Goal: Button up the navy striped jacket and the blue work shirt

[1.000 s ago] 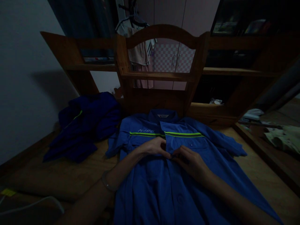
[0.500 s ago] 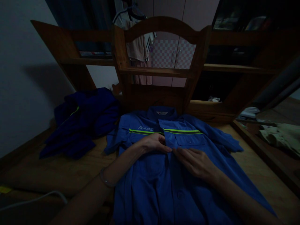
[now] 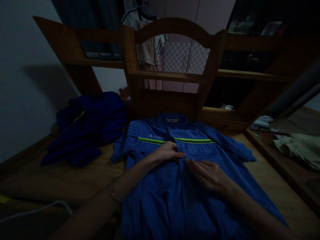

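Note:
A blue short-sleeved work shirt (image 3: pixel 160 180) lies front up on the wooden desk, its collar towards the back. Yellow-green stripes cross its chest, and a buttoned pocket flap shows on the right side. My left hand (image 3: pixel 168 151) pinches the edge of the front placket just below the stripe, its fingertips partly under the cloth. Close beside it, my right hand (image 3: pixel 206 171) grips the same placket between thumb and fingers. A small button (image 3: pixel 184 160) shows between the two hands. Another button sits lower on the placket.
A crumpled dark blue garment (image 3: pixel 87 128) lies on the desk (image 3: pixel 110 180) at the left. Behind the shirt rises a wooden shelf unit (image 3: pixel 167 76). A white cable (image 3: pixel 47 207) runs at the lower left. Pale cloth (image 3: pixel 297 146) lies beyond the right edge.
The raised flap of the shirt front now lies flatter near the collar. Both hands stay at nearly the same spot, and the button between them has come into view.

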The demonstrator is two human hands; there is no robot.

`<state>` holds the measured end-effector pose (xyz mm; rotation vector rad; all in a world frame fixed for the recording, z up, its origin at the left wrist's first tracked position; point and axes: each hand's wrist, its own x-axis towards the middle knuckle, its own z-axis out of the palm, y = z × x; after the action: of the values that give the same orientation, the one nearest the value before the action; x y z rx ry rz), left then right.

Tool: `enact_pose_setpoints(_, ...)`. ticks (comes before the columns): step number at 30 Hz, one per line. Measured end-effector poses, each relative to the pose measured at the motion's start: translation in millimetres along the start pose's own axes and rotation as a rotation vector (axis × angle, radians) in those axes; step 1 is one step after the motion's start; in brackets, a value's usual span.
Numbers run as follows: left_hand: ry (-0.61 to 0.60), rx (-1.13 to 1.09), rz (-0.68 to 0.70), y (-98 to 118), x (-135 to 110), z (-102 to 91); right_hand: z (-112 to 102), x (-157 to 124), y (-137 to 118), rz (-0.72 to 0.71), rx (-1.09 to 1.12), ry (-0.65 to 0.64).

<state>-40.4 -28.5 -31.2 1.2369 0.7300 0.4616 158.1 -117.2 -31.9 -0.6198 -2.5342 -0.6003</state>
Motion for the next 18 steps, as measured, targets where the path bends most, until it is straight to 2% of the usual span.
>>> enact_pose_setpoints(3,0.086,0.114,0.094,-2.4,3.9,4.2,0.7,1.8,1.6,0.04,-0.008,-0.015)
enact_pose_setpoints(7,0.113,0.278,0.215,-7.6,6.8,4.3,0.4,3.3,2.1,0.06,-0.008,-0.055)
enact_pose_setpoints(14,0.313,0.669,0.357,-7.3,0.5,9.3,2.4,3.1,2.5,0.116,0.042,-0.133)
enact_pose_setpoints(18,0.36,0.81,0.396,-3.4,-2.3,14.8,2.7,1.9,2.9,0.13,0.007,-0.187)
